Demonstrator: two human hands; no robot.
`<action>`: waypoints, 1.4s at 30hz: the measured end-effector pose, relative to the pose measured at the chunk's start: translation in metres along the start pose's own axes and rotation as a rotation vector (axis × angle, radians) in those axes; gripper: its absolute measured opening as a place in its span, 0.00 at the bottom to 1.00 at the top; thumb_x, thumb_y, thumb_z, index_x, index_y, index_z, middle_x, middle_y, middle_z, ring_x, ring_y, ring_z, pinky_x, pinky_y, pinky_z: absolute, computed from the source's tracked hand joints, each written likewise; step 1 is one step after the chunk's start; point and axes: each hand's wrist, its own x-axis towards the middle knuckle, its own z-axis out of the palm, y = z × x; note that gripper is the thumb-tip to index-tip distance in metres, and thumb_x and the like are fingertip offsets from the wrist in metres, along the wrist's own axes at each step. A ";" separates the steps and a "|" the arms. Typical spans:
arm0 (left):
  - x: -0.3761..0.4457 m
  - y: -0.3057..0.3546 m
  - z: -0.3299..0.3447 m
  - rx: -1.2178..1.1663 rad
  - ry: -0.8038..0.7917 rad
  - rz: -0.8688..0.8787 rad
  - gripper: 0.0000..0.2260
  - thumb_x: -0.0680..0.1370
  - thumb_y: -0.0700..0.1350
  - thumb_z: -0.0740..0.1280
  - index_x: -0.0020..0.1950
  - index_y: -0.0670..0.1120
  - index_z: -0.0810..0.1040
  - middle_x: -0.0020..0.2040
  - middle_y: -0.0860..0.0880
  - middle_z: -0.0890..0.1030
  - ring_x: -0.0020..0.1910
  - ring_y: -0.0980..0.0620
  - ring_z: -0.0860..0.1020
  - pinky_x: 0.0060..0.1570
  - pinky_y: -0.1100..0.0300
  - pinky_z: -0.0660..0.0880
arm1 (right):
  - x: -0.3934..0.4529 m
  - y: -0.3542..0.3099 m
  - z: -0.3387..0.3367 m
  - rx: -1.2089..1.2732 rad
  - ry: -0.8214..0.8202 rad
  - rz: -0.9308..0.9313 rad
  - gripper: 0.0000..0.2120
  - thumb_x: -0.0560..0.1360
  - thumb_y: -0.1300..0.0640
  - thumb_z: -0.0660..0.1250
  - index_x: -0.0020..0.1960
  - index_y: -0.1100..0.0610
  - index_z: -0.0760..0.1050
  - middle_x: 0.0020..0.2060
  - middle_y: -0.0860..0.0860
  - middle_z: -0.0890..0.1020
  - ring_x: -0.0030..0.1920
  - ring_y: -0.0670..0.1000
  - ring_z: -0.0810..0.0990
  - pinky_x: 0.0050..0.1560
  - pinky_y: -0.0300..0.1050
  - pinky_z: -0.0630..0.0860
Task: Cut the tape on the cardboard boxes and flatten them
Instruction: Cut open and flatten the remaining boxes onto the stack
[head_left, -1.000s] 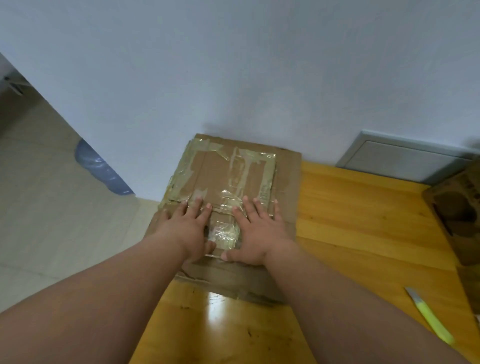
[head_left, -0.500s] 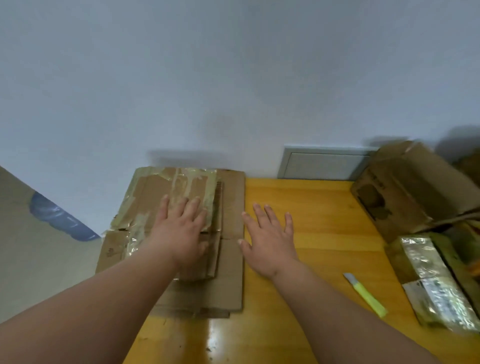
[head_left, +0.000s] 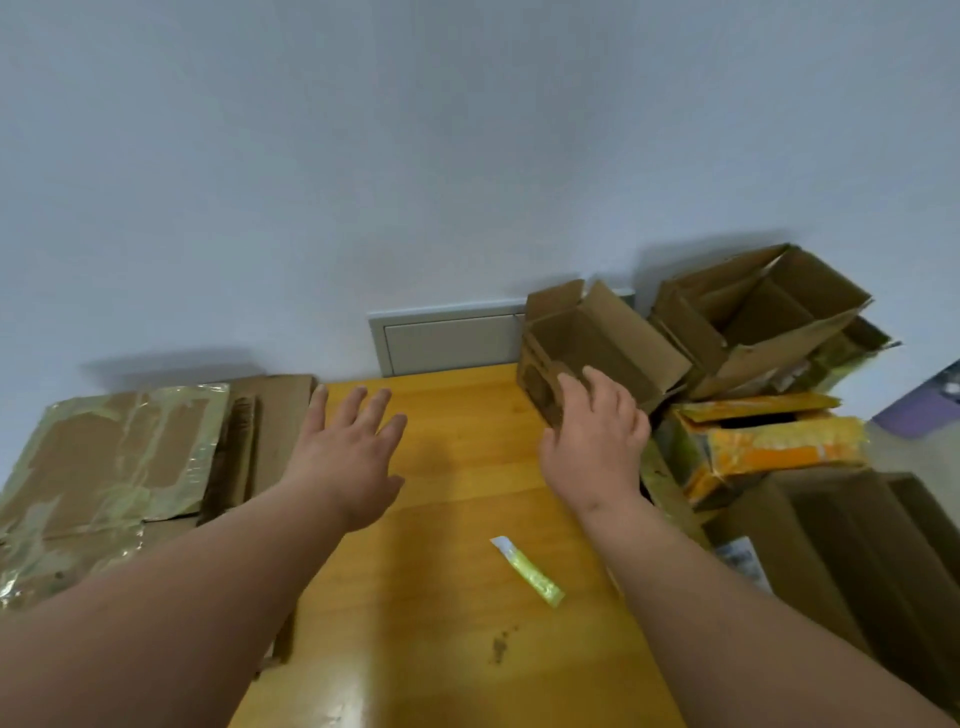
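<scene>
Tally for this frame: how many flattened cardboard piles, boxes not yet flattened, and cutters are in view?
Flattened cardboard pile: 1
Boxes not yet flattened: 4, namely the small open box, the larger open box, the orange box and the dark box at the right edge
Cutter: 1
Total: 6
</scene>
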 end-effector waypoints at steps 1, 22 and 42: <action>0.006 0.009 -0.005 0.002 0.009 0.002 0.33 0.79 0.66 0.54 0.80 0.56 0.48 0.81 0.48 0.42 0.80 0.44 0.41 0.73 0.36 0.34 | 0.007 0.012 -0.002 -0.002 -0.008 0.039 0.30 0.75 0.51 0.66 0.74 0.50 0.62 0.75 0.52 0.61 0.75 0.56 0.56 0.73 0.60 0.54; 0.024 0.043 -0.026 -0.087 0.114 -0.103 0.38 0.78 0.64 0.60 0.80 0.57 0.41 0.81 0.49 0.44 0.80 0.44 0.43 0.75 0.37 0.38 | 0.063 0.040 -0.003 0.713 -0.230 0.264 0.17 0.80 0.50 0.63 0.64 0.58 0.77 0.64 0.52 0.74 0.64 0.56 0.71 0.66 0.54 0.69; -0.074 -0.013 0.046 -0.190 -0.058 0.233 0.47 0.71 0.73 0.61 0.77 0.62 0.33 0.78 0.58 0.34 0.78 0.52 0.36 0.75 0.46 0.36 | 0.004 -0.032 0.024 0.931 -0.736 0.489 0.01 0.70 0.60 0.64 0.41 0.54 0.73 0.43 0.54 0.74 0.45 0.55 0.71 0.51 0.53 0.75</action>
